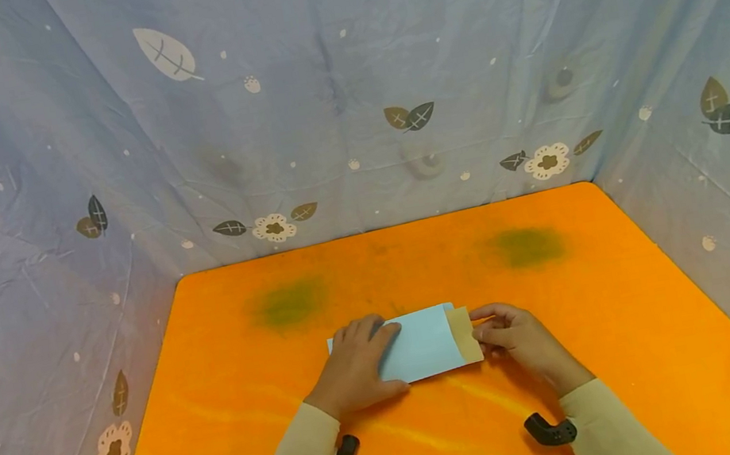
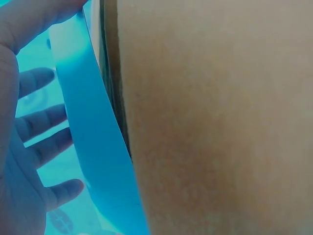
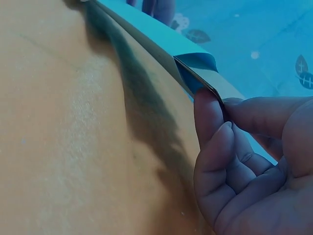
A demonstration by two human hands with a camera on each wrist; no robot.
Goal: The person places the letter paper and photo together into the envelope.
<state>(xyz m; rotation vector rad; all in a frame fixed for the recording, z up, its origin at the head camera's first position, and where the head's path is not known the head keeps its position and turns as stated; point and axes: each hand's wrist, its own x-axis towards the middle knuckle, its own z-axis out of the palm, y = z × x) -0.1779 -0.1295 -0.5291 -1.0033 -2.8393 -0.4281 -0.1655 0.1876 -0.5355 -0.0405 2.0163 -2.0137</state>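
A light blue paper envelope (image 1: 424,342) lies sideways close over the table, its open end toward the right. My left hand (image 1: 355,366) grips its left part, the thumb at the near edge and the fingers across the far side. From the open end sticks a tan card (image 1: 466,335). My right hand (image 1: 517,339) pinches that card's outer edge between thumb and fingertips. In the right wrist view the envelope's mouth (image 3: 195,59) gapes around the thin card, and the rest of the card is hidden inside.
The orange table (image 1: 373,274) bears two dark green smudges near its back. Pale blue curtains (image 1: 316,107) printed with leaves and flowers enclose it at the back and both sides. Black wrist mounts (image 1: 550,432) stick out from both sleeves.
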